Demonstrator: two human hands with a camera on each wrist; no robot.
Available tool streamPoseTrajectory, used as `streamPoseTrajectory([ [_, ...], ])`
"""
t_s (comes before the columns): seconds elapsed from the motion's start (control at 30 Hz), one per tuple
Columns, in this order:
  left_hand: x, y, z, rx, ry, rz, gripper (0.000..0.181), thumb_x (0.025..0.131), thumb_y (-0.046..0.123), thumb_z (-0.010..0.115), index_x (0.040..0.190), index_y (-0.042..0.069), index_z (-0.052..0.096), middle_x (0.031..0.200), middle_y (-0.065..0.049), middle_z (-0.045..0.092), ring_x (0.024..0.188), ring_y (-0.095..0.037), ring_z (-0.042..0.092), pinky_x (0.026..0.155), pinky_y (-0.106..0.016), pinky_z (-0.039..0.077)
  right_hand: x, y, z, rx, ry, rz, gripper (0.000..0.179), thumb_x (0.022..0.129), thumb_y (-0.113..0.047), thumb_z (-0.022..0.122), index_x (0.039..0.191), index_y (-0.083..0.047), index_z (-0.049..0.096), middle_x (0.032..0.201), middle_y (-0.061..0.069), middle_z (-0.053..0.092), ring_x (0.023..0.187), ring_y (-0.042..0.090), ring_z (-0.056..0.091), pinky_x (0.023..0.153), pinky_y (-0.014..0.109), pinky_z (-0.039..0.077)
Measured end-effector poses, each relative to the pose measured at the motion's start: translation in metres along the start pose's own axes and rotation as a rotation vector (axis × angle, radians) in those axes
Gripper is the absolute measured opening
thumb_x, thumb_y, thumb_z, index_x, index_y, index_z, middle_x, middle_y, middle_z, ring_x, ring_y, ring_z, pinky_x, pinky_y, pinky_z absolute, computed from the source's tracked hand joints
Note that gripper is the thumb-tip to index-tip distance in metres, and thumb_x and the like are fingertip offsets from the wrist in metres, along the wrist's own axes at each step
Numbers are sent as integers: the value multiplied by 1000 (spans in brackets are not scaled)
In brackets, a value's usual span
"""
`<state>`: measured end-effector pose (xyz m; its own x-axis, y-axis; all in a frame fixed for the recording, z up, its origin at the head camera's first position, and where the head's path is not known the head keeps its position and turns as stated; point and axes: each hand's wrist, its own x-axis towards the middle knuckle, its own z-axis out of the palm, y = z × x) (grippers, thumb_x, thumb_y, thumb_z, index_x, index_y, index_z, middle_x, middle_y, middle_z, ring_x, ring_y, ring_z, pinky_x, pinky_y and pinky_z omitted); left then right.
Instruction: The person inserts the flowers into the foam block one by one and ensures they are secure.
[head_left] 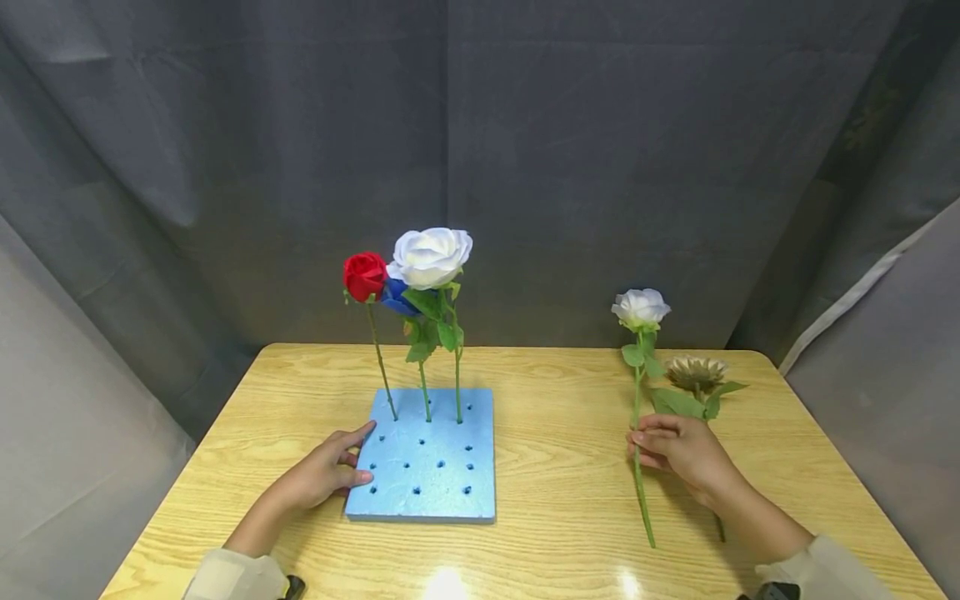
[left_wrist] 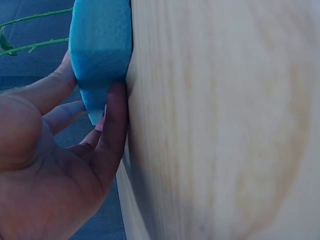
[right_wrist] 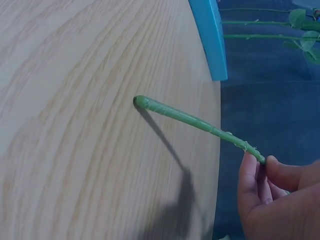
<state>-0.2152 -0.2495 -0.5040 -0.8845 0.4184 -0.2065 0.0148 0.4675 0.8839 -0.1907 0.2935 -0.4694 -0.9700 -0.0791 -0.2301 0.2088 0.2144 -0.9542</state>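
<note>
My left hand grips the left side of a blue foam block with rows of holes; thumb and fingers lie at its edge in the left wrist view. A red rose, a blue flower and a large white rose stand in the block's back holes. My right hand pinches the green stem of a smaller white rose between thumb and fingers. That rose is held nearly upright, and its bare stem end points down over the table in the right wrist view.
Behind my right hand lies another flower with pale pointed petals and broad green leaves, its stem partly hidden by the arm. Dark grey curtains hang behind the wooden table, with lighter cloth at both sides.
</note>
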Motion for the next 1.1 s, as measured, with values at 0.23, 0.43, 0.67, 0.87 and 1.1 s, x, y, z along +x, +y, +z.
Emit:
streamPoseTrajectory([
  [0.23, 0, 0, 0, 0, -1, 1, 83, 97, 13, 73, 163, 4, 24, 138, -30, 38, 98, -24, 63, 74, -33, 61, -3, -10, 11, 2, 12, -48, 44, 104, -3, 59, 139, 21, 45, 120, 24, 70, 103, 19, 74, 85, 31, 61],
  [0.43, 1, -2, 0, -3, 3, -7, 82, 97, 14, 73, 164, 5, 26, 140, -30, 37, 98, -24, 63, 74, -33, 61, -3, -22, 24, 30, 18, -87, 41, 104, -1, 60, 136, 20, 46, 119, 27, 70, 100, 20, 75, 85, 31, 61],
  [0.67, 2, -3, -1, 0, 0, -5, 83, 97, 15, 73, 164, 6, 26, 140, -30, 37, 95, -24, 63, 73, -34, 61, -3, -35, 41, 22, 20, -136, 36, 103, -1, 60, 132, 20, 51, 116, 24, 72, 101, 20, 75, 86, 32, 61],
  [0.87, 2, -4, -1, 4, 4, 0, 82, 97, 15, 73, 163, 6, 27, 139, -29, 38, 93, -24, 62, 71, -33, 60, 0, -42, 55, 43, 21, -163, 31, 101, 0, 64, 125, 18, 56, 111, 19, 75, 98, 18, 76, 85, 31, 61],
  [1.1, 2, -4, 0, 4, 9, -4, 82, 97, 14, 73, 163, 6, 27, 138, -28, 39, 92, -24, 62, 71, -33, 60, 0, -50, 73, 43, 8, -193, 25, 100, 0, 65, 118, 16, 61, 109, 20, 75, 99, 21, 75, 85, 32, 61],
])
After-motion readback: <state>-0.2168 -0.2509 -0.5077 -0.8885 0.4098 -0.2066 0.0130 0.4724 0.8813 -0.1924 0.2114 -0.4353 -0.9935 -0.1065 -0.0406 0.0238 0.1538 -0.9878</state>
